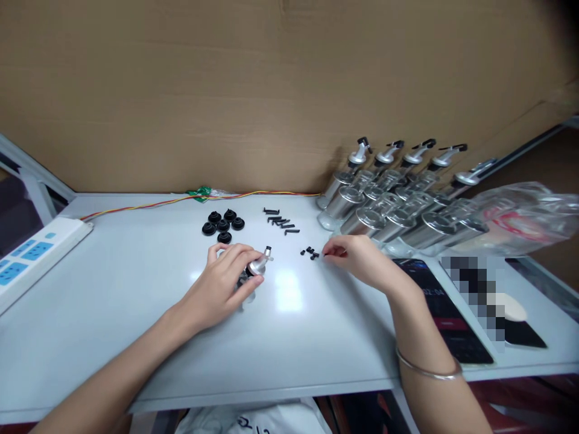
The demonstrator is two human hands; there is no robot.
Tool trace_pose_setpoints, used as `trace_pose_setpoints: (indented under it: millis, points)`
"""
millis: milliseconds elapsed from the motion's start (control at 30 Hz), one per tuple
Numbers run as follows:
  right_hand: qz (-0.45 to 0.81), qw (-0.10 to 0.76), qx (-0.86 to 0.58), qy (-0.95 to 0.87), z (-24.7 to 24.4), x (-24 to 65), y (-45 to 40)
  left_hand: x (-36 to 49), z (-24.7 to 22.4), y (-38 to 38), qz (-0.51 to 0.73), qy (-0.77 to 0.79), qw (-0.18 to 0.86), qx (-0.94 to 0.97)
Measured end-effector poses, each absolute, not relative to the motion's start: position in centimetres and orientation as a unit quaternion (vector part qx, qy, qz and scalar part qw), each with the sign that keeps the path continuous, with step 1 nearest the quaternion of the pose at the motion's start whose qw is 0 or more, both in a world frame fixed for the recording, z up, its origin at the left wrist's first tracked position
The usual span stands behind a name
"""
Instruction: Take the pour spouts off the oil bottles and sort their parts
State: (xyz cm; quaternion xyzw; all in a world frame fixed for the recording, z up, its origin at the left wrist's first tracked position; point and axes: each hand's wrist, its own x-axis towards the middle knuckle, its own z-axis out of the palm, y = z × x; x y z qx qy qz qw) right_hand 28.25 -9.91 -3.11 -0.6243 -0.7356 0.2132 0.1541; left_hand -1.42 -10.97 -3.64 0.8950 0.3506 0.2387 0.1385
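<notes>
My left hand [226, 280] is closed round a silver pourer spout [257, 265], which tilts up to the right, with clear glass or plastic showing beneath it. The fingertips of my right hand [348, 256] are pinched together beside several small black pieces [310, 250]; a tiny dark bit shows at the fingertips. Several black round stoppers [223, 225] lie in a cluster beyond my left hand. Several thin black bent pieces [280, 222] lie in a loose row between the stoppers and the bottles.
Glass bottles with metal sleeves [362, 223], some with pourers, stand at the back right beside a plastic bag [529, 217]. A phone [446, 307] lies at the right. A white power strip [36, 253] is at the left. Cardboard [217, 96] stands behind.
</notes>
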Motion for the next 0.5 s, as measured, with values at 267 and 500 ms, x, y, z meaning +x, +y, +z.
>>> trace_pose_setpoints:
  millis: [267,500]
  points:
    - [0.219,0.095,-0.648,-0.724,-4.0,26.9,-9.6,-1.4,-3.7,-11.0,0.233,0.355,0.149,0.893]
    - [0.224,0.113,-0.622,-0.742,-4.2,27.1,-9.8,-1.4,-3.5,-11.0,0.236,0.353,0.148,0.893]
